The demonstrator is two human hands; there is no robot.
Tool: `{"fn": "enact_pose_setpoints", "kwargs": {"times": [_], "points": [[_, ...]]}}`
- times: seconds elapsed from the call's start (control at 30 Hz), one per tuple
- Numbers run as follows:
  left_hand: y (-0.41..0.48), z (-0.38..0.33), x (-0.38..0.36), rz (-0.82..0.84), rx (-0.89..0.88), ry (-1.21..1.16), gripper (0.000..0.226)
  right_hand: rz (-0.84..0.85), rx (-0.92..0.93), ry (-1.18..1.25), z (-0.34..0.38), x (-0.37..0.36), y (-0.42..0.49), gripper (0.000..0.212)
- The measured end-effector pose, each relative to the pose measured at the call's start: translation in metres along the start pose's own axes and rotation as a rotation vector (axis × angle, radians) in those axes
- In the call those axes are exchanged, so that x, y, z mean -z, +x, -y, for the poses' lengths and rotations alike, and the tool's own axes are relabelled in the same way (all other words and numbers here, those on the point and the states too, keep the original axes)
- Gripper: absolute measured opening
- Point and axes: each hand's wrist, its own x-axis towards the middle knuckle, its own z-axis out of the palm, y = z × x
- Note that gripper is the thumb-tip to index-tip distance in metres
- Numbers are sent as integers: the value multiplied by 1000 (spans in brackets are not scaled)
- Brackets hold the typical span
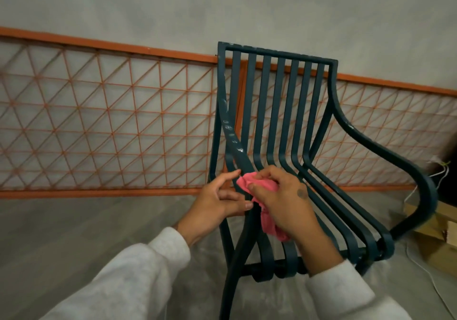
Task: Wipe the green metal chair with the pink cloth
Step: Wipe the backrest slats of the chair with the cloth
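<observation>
The dark green metal chair (284, 111) with slatted back and seat stands in front of me, its left armrest sloping down toward my hands. My right hand (284, 201) grips the bunched pink cloth (268, 223) and presses it against the left armrest where it meets the seat. My left hand (218, 202) is just left of the cloth, forefinger stretched toward the armrest and thumb against the bar; whether it grips the bar I cannot tell. White scuff marks show higher up on that armrest.
An orange metal lattice frame (106, 121) leans against the grey wall behind the chair. Wooden boards (440, 233) and white cords (437, 176) lie on the concrete floor at the right.
</observation>
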Motion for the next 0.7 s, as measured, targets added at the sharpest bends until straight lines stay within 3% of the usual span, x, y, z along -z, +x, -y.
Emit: {"fn": "enact_pose_setpoints", "kwargs": {"times": [0.13, 0.27, 0.37, 0.47, 0.7], "points": [[-2, 1, 0, -33, 35, -8, 72, 38, -30, -7, 17, -3, 37, 22], [-2, 1, 1, -9, 68, 29, 62, 50, -56, 0, 25, -6, 49, 22], [-3, 1, 2, 9, 66, 59, 44, 35, -17, -17, 14, -5, 27, 11], [-5, 0, 0, 42, 17, 59, 21, 22, 30, -104, 0, 0, 6, 16], [-4, 3, 0, -18, 11, 102, 26, 30, -26, -39, 16, -2, 34, 17]]}}
